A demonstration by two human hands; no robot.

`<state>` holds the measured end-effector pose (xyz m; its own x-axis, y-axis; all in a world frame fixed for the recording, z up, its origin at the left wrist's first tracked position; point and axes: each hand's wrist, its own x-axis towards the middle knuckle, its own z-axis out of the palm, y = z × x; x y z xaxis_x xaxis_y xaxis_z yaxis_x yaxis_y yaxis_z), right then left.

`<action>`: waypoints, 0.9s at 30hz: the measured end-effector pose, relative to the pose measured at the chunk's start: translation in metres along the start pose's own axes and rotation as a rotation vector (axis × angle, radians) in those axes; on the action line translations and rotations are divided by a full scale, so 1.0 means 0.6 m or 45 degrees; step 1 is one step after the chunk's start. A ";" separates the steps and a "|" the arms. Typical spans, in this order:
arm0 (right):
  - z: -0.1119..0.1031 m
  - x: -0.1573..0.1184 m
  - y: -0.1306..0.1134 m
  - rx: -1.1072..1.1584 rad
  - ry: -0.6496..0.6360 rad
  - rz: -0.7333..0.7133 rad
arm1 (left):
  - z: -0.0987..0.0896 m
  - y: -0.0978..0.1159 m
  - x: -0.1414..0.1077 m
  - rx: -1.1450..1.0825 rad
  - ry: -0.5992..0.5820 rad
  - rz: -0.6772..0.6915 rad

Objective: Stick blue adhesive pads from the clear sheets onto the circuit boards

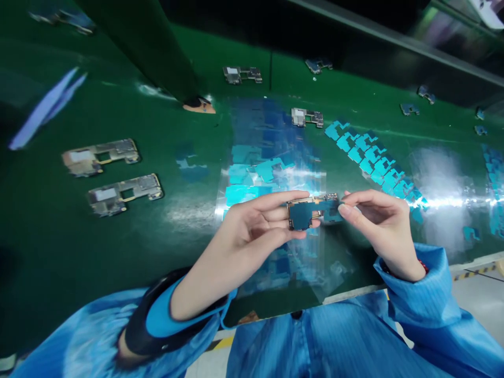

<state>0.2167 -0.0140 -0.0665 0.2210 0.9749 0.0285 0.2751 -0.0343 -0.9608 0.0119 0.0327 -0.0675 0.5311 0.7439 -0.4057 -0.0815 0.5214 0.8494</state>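
Blue jacket: nearest the camera, its front [275,346] and sleeves spread along the near side, behind both hands.
Left hand: [252,231] palm up, closed on a circuit board [326,197], fingers beneath and thumb along the near edge.
Right hand: [381,215] thumb and forefinger drawn together at the board's right end; whether they pinch or only touch cannot be told.
Circuit board: in the left hand, between the two hands, above the worktop [59,236].
Blue film piece: [301,216] over the board's face, darkest above the left fingertips.
Step in hand: judged as handling the film on the board at its right end.
Next move calls for: a steady left grip and light, exact right fingertips at the film's edge.
Beyond the left hand: a clear sheet [255,126] with cyan pieces [242,173].
Beyond the right hand: a slanting row of cut cyan pieces [370,157].
Left of the left hand: two boards, one nearer [108,195], one farther [118,149].
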 end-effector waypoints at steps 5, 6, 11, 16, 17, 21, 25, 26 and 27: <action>0.001 -0.001 -0.003 -0.027 0.008 0.013 | 0.009 0.006 -0.008 0.166 0.097 0.048; 0.001 0.000 -0.004 -0.029 0.013 0.013 | 0.011 0.007 -0.009 0.191 0.120 0.052; 0.003 0.000 -0.007 -0.015 0.031 0.025 | 0.020 0.009 -0.012 0.229 0.161 0.034; 0.004 0.000 -0.006 0.001 0.043 0.033 | 0.023 0.010 -0.012 0.244 0.183 0.044; 0.004 0.000 -0.005 0.001 0.042 0.033 | 0.023 0.010 -0.012 0.252 0.182 0.044; 0.003 0.000 -0.006 -0.026 0.034 0.023 | 0.021 0.009 -0.012 0.271 0.163 0.041; 0.003 0.000 -0.008 -0.052 0.045 0.008 | 0.019 0.008 -0.012 0.290 0.164 0.052; 0.004 0.001 -0.009 -0.055 0.045 0.007 | 0.019 0.007 -0.012 0.292 0.167 0.052; 0.004 0.001 -0.009 -0.058 0.045 0.006 | 0.019 0.007 -0.012 0.292 0.171 0.052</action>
<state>0.2132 -0.0128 -0.0618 0.2548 0.9664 0.0344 0.3162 -0.0496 -0.9474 0.0170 0.0247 -0.0571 0.4136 0.8191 -0.3975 0.1005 0.3928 0.9141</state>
